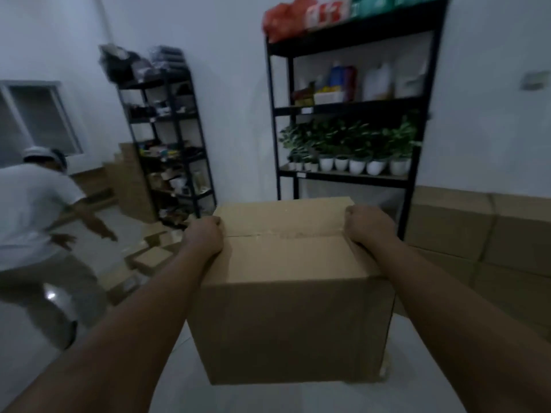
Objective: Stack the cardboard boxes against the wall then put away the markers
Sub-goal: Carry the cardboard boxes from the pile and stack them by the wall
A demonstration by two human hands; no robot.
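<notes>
box (pixel 293 281) held off floor | left hand (pixel 205 235) and right hand (pixel 368 225) clenched on top side edges | stacked boxes (pixel 480 234) at 2 o'clock, nearer right hand

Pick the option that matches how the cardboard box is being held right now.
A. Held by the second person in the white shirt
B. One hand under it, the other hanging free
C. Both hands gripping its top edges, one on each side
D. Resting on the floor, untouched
C: the left hand and the right hand each curl over opposite top edges of the cardboard box, which hangs clear of the floor.
</notes>
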